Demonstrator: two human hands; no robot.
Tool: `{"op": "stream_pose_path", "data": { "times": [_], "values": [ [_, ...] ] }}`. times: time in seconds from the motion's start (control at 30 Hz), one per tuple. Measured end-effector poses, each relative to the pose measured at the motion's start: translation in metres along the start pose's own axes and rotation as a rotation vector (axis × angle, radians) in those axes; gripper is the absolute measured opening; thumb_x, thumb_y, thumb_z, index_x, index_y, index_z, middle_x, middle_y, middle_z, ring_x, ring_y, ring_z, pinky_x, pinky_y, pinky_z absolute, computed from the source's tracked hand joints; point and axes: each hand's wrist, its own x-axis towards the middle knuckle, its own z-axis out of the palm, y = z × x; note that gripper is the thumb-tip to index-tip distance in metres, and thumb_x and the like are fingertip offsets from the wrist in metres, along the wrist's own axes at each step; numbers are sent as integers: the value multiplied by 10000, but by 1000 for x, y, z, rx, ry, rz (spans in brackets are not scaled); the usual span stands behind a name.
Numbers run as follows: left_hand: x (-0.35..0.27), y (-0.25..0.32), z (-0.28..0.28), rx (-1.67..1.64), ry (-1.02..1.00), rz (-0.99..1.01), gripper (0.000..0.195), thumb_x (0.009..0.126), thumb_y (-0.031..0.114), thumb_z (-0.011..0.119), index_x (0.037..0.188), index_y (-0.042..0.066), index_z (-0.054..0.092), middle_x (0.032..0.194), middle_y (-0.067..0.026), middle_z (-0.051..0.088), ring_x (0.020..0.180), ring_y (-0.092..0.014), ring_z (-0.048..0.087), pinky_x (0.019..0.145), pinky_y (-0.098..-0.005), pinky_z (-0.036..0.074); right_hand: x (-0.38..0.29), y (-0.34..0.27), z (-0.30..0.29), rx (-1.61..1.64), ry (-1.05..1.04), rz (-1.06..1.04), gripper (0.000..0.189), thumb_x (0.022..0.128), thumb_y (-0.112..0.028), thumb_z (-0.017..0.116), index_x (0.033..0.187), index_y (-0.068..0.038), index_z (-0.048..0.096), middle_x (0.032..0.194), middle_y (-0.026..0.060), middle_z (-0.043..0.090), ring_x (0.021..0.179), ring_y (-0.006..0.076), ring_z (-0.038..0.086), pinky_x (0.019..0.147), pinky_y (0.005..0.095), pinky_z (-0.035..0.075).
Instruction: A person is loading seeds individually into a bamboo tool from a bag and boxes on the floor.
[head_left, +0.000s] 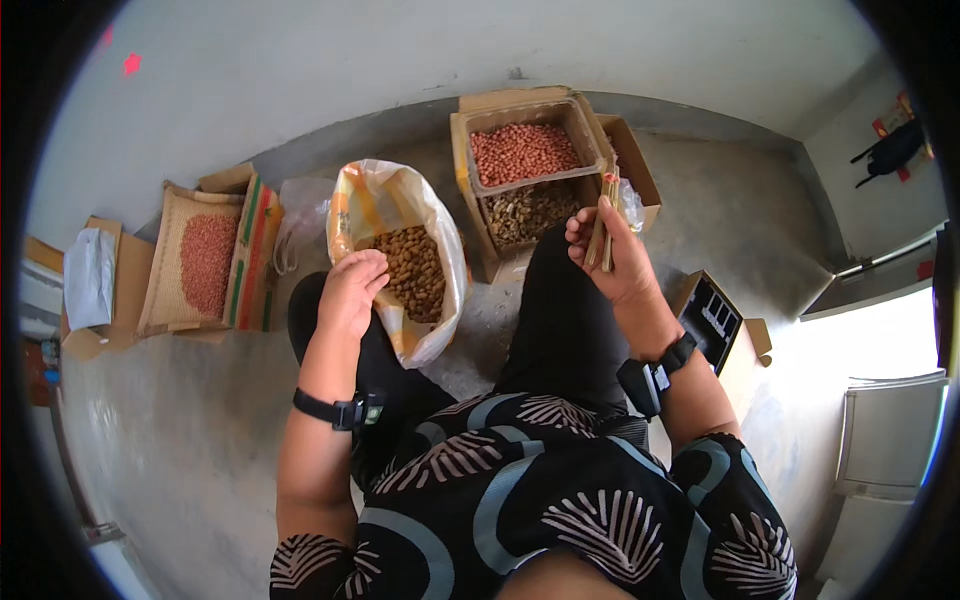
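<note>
My left hand (355, 291) is at the near left rim of an open plastic sack (442, 214) of unshelled peanuts (415, 268), its fingers bent; whether they hold anything cannot be told. In my right hand (616, 255) is a pair of narrow wooden strips (600, 244), joined at the far end by a red binding (610, 178). Beyond that hand, a clear plastic tub (463, 157) of shelled reddish peanuts (523, 152) rests in the top of a cardboard box (491, 262). Empty peanut shells (529, 212) lie in the box below the tub.
A woven tray (161, 262) with reddish peanuts (208, 262) leans in a cardboard box at left, beside a crumpled plastic bag (304, 206). Another carton (646, 169) stands behind the tub. To the right of my right forearm is a box with a black insert (709, 319). A wall runs behind.
</note>
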Motion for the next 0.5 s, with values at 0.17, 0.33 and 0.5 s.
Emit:
{"op": "stream_pose_path", "data": {
  "times": [0.17,0.33,0.5],
  "values": [
    [21,-22,13,79,7,-66,196,859,70,545,1043,9,574,1053,-121,592,1041,-265,555,928,-389,444,19,7,-2,-16,-144,19,285,967,-323,482,927,-59,582,803,59,619,763,174,609,680,302,493],
    [54,-39,26,317,-48,-147,213,864,74,526,1060,7,576,1016,-102,592,968,-236,555,875,-357,446,28,19,-15,86,-117,-5,233,959,-258,513,932,-34,574,797,70,615,783,210,622,707,324,519],
    [84,-78,49,1150,-96,-83,341,825,104,478,1109,-34,607,1123,-216,623,1078,-342,578,878,-391,453,28,19,-36,124,-147,-65,203,955,-218,524,933,-22,574,798,78,614,779,225,624,697,338,528]
  ]
}}
